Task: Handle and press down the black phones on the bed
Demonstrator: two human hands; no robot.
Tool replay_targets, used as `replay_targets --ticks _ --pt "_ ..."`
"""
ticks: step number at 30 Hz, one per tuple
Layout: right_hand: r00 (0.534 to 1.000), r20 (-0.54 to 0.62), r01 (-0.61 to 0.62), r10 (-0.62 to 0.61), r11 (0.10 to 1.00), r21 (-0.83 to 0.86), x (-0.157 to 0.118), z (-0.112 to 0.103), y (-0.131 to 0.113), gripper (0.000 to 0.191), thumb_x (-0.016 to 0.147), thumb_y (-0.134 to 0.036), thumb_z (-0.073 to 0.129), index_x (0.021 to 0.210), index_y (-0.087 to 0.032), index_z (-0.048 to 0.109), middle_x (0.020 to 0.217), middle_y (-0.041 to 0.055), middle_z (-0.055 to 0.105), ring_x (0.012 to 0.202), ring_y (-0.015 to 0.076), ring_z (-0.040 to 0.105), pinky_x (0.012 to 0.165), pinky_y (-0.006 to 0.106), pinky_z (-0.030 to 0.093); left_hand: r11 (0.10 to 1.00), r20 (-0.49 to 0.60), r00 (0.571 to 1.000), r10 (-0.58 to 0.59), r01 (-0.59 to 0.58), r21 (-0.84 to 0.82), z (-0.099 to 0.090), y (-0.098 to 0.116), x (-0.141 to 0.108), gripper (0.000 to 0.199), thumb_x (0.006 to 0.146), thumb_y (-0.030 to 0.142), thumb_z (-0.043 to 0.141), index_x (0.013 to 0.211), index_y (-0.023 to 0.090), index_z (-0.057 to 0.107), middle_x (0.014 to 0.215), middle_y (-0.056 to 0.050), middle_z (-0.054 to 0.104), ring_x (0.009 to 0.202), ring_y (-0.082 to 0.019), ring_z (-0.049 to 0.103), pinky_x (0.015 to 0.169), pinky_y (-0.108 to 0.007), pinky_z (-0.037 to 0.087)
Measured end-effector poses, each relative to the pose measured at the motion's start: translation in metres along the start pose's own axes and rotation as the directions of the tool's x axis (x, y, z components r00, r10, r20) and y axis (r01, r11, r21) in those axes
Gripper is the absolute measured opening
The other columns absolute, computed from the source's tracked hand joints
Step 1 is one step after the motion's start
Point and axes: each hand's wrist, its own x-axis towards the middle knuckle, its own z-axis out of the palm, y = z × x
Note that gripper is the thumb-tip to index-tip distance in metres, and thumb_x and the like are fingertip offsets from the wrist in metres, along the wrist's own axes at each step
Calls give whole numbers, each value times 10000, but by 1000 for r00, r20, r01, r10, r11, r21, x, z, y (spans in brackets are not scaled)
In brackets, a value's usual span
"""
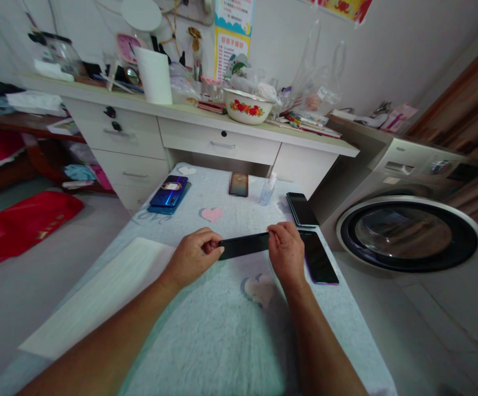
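A thin black phone (245, 246) is held lengthwise between my two hands, low over the cloth-covered table. My left hand (193, 256) pinches its left end between thumb and fingers. At the right end, my right hand (286, 253) has its fingers closed on the edge. Just right of that hand lies a phone with a purple edge (320, 257), dark screen up. Behind it sits a stack of dark-screened phones (302, 209). Blue phones (170, 191) are stacked at the far left. A small clear spray bottle (267, 191) stands near the back, beside a brown patterned card-like thing (239, 184).
A white sheet (106, 297) lies along the table's left side. Behind the table is a white desk (222, 137) bearing a flowered enamel bowl (247, 107) and a white cylinder (154, 77). A washing machine (407, 165) stands right. A red bag (28, 223) lies on the floor left.
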Motion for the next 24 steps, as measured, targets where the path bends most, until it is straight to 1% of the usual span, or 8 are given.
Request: replay_targets --ticks 5,10,14,18,24 --pt "999 14 30 -31 999 38 -4 7 -11 218 857 -114 473 908 -186 673 891 77 595 857 200 553 790 335 465 1000 -10 1000 11 -11 6 1 0 0 56 760 199 605 793 180 646 708 25 545 621 -105 534 600 -229 435" --pt "994 40 100 -104 990 98 -9 14 -28 215 884 -127 466 943 -199 660 919 74 613 883 204 546 800 346 463 1000 8 1000 0 0 7 0 2 0 63 759 196 600 796 181 649 708 26 543 617 -104 530 588 -223 426" --pt "981 89 156 -171 976 154 -14 19 -40 221 892 -118 461 952 -204 656 953 75 617 893 202 543 804 345 467 1000 16 1000 -5 5 8 1 4 0 45 759 192 599 759 182 643 703 27 536 617 -103 525 581 -220 411" --pt "971 107 192 -215 962 192 -17 23 -50 222 899 -119 464 986 -191 656 969 80 616 896 200 537 799 337 472 1000 29 1000 -3 3 -6 1 4 -1 42 764 194 600 753 182 639 700 27 529 617 -105 515 575 -222 401" --pt "953 125 245 -276 944 222 -18 26 -62 230 925 -141 450 976 -195 667 961 75 627 873 191 541 784 325 474 1000 37 999 -2 3 -28 2 2 0 64 778 214 603 727 180 622 703 22 532 648 -117 511 595 -235 400"
